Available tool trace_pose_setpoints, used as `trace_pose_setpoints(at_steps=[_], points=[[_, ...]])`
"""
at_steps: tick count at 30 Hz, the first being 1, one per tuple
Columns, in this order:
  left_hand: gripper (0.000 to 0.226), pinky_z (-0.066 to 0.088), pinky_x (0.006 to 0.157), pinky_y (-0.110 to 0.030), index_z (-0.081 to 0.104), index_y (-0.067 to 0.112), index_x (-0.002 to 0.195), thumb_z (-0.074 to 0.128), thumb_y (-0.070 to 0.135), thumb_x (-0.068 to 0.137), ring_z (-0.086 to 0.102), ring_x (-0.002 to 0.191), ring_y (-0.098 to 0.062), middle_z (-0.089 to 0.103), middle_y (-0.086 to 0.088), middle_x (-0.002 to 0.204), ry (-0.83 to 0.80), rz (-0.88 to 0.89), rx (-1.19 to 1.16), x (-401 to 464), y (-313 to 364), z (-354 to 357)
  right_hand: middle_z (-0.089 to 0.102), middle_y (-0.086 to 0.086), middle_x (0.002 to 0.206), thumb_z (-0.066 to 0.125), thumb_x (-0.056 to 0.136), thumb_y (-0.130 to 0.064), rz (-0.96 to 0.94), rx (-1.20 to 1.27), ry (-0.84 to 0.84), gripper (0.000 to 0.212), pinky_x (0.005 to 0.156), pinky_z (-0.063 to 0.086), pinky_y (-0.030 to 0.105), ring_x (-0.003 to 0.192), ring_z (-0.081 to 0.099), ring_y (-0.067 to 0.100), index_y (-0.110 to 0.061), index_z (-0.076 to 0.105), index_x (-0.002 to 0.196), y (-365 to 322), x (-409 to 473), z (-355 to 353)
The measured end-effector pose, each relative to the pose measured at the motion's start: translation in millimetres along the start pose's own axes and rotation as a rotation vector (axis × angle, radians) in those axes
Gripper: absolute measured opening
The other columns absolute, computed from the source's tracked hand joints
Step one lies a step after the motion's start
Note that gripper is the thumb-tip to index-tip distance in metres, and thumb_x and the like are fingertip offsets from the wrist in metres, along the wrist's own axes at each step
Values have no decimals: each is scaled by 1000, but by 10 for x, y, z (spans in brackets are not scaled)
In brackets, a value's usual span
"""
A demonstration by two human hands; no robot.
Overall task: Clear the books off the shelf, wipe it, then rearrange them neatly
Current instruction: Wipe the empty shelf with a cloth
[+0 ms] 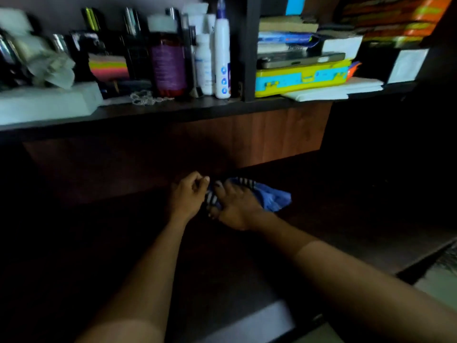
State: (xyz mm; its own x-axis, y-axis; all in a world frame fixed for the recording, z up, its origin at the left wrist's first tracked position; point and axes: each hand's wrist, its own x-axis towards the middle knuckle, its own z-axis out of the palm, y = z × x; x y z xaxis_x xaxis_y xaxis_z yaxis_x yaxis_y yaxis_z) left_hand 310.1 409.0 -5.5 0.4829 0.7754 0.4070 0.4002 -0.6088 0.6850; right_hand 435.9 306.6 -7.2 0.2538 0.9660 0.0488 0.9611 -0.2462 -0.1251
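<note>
A: Both hands down on the dark lower shelf (pixel 321 194), bunched round a blue cloth (pixel 269 198) with a striped patch.

B: Left hand (pixel 188 196) curled, fingertips pinching the striped end of the cloth. Right hand (pixel 237 209) laid over the middle, fingers hooked into the folds. Both grips grasping cloth, then, neither one slack.

A: Looks like gathering or refolding, probably to get a firm pad for wiping. Two hands on it because a loose rag drags and smears; bunched, it presses flat.

B: Shelf under the hands bare and dark, no books seen on that stretch. Reads as the wiping stage, though hard to say how much is already wiped: too dim.

A: Direction of the cloth? Long axis running left to right, slightly away from the body. Striped end toward the left hand, loose blue end spilling out past the right hand toward the right and resting on the shelf.

B: Books (pixel 288 38) stacked flat in the right compartment of the upper shelf (pixel 173 112), spines sideways, above a yellow and blue case (pixel 301 79). Papers (pixel 333 91) under that, jutting over the edge.

A: Left compartment packed with bottles: a purple one (pixel 168 63) and a tall white one (pixel 221 58) upright just beside the divider. Crowded, everything blurred.

B: Best guess for next: flatten the cloth, sweep along the shelf's length. Pure judgement, that.
</note>
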Motion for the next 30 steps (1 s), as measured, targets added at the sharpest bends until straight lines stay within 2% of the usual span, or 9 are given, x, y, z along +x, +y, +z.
trace_pose_setpoints(at_steps=[2,4,6,9,13,17,21,25,30], points=[[17,51,77,-37,62,28,95,55,42,101,65,89,-23,65,2,94,-115,36,108,-119,96,-49,20,7,166,4,72,-78,-45,-2,-14,106,121,22,45,150,25,29,-22,17,161,3,-316,-37],[30,45,97,-41,58,28,123,47,48,103,56,115,-28,56,-3,123,-258,96,341,-273,118,-31,22,4,166,10,73,-83,-26,3,3,104,121,22,42,150,28,28,-27,23,159,346,-592,-128],[47,34,112,-46,41,34,147,36,55,105,41,135,-28,40,0,149,-362,80,502,-502,180,-38,27,2,164,28,80,-85,151,30,48,94,120,25,45,148,32,29,-31,29,157,935,-840,-237],[56,14,125,-46,27,38,157,28,58,105,18,154,-24,19,1,168,-476,24,536,-878,315,-104,22,-4,166,34,87,-81,366,29,58,79,120,21,57,150,27,27,-43,25,156,1457,-1236,-350],[56,0,127,-42,22,35,160,22,54,107,5,157,-18,10,0,171,-495,-52,560,-1142,536,-133,7,-10,169,33,95,-73,221,59,-56,72,120,13,62,155,7,23,-46,13,158,526,-1609,-237],[55,-2,126,-39,18,35,161,23,50,109,1,157,-15,5,2,171,-494,-108,602,-1465,686,-194,11,-5,168,35,94,-74,30,100,-48,71,117,17,62,154,9,22,-49,14,157,91,-2106,-194],[58,-3,127,-36,14,37,162,20,56,107,-4,157,-11,0,8,171,-546,-122,612,-1776,757,-336,19,-12,167,33,84,-85,127,48,61,78,119,24,49,151,24,21,-52,24,155,668,-2522,-280],[60,0,127,-37,16,39,161,21,60,106,-1,157,-10,3,9,171,-542,-136,595,-1817,764,-358,29,-7,163,32,75,-92,369,85,100,89,118,29,53,146,36,25,-47,33,151,1811,-2639,-439],[52,26,116,-45,38,40,147,34,64,101,32,145,-21,32,10,160,-419,-139,690,-1753,844,-326,38,11,156,47,85,-78,479,22,130,80,116,32,51,142,38,35,-35,36,153,2592,-2360,-440]])
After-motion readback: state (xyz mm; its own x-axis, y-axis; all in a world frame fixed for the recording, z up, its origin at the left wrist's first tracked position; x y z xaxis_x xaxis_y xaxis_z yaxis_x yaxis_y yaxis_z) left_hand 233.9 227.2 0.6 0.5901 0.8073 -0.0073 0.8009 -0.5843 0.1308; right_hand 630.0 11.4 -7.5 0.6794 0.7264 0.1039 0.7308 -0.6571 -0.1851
